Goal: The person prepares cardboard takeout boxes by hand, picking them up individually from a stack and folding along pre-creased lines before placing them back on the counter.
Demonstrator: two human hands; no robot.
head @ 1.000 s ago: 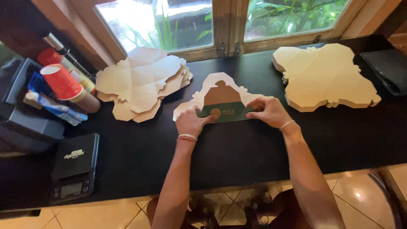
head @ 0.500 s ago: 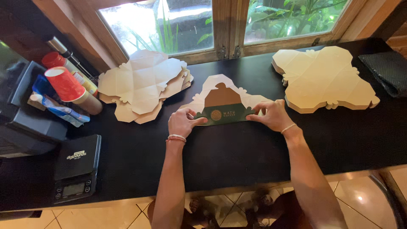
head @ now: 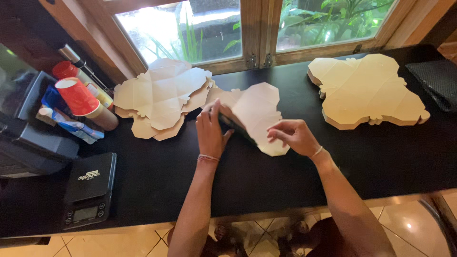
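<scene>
A flat, die-cut tan cardboard box blank point(head: 254, 112) is tipped up off the black counter point(head: 143, 181) in front of me, its plain pale side facing me and a dark green edge showing under it. My left hand point(head: 212, 129) grips its left side, fingers pointing up. Fingers of my right hand point(head: 291, 135) pinch its lower right edge. A loose stack of the same blanks point(head: 159, 97) lies to the left, and a neater, thicker stack point(head: 369, 90) lies to the right.
At the far left stand a red paper cup point(head: 78, 95) on a sleeve of cups, bottles, and dark boxes. A small black digital scale point(head: 90, 188) sits near the front edge. A dark textured pad point(head: 438, 81) lies at the far right. Windows run behind.
The blank lay printed side up under both hands. Now it is lifted and turned over, showing its plain side, with my left hand moved onto its left edge.
</scene>
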